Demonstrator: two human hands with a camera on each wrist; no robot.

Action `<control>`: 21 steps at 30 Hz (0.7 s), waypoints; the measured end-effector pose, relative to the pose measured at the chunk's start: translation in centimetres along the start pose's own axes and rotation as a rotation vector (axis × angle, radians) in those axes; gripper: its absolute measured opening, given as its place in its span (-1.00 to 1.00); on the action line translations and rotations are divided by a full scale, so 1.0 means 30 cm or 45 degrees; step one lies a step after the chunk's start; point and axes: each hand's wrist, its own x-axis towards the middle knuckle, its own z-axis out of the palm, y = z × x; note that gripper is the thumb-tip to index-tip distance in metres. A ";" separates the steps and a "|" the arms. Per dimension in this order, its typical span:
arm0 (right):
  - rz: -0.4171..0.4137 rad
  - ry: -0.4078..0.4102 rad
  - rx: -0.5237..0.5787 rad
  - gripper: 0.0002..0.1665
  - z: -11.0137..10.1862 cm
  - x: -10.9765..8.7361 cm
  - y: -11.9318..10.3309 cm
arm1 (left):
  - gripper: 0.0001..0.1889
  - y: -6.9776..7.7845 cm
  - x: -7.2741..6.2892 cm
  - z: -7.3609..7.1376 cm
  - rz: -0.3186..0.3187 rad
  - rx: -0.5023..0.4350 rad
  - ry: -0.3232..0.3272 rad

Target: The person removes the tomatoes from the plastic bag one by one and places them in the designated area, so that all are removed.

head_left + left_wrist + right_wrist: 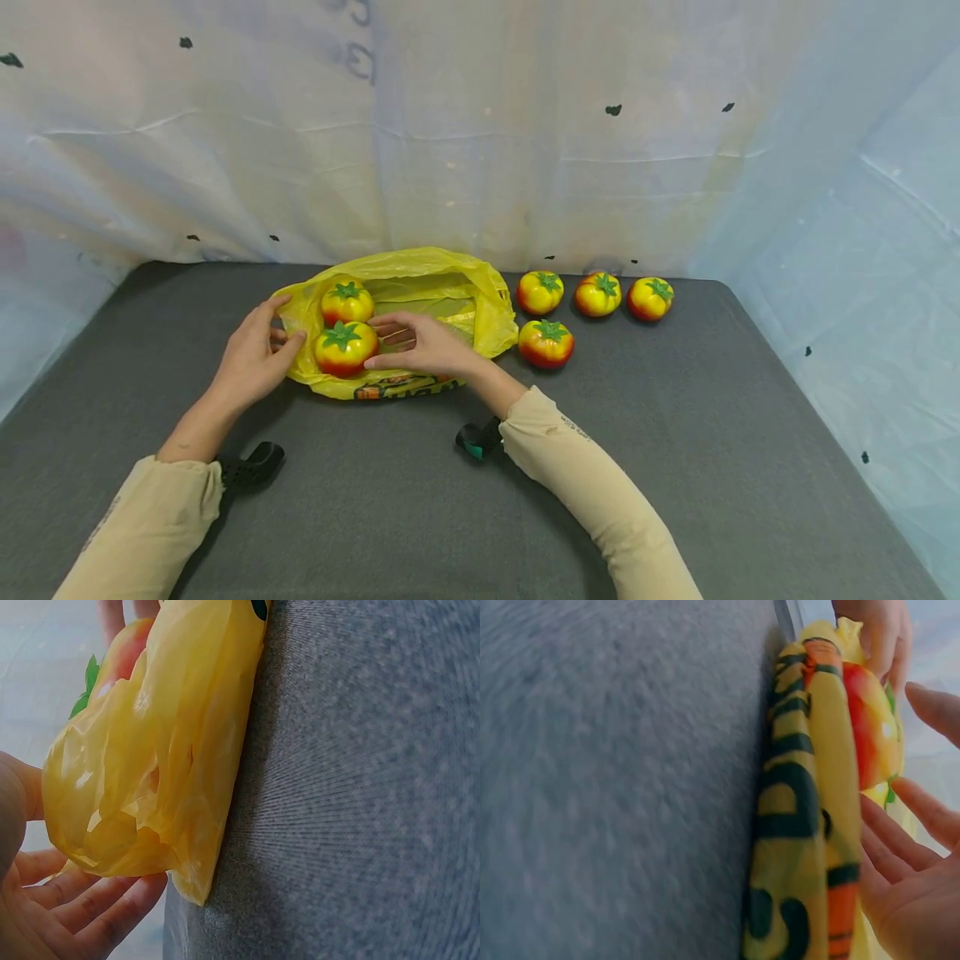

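Observation:
A yellow plastic bag [495, 312] lies with its mouth spread wide. Inside its left end sit two red-and-yellow tomatoes with green leafy tops, a rear tomato [347, 303] and a front tomato [345, 350]. My left hand [251, 354] is at the bag's left edge, fingers loosely extended against the plastic; in the left wrist view the fingers [97, 904] reach under the bag's end. My right hand [423, 343] reaches over the bag's mouth, its thumb and extended fingers at the right side of the front tomato. In the right wrist view that hand [922, 877] is relaxed beside the tomato [870, 724].
Right of the bag, a single tomato [546, 343] stands in front of a row of three: a left one [540, 292], a middle one [597, 294] and a right one [650, 299]. A dark grey table [390, 500] bears everything. Pale sheeting [465, 125] hangs behind it.

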 end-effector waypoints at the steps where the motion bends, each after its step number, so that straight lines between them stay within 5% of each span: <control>1: 0.005 0.002 -0.001 -0.29 0.005 0.004 0.000 | -0.39 0.000 0.000 0.000 0.000 0.000 0.000; 21: 0.110 0.091 -0.053 -0.22 0.071 0.060 -0.003 | -0.39 0.002 -0.002 0.002 -0.005 0.009 0.011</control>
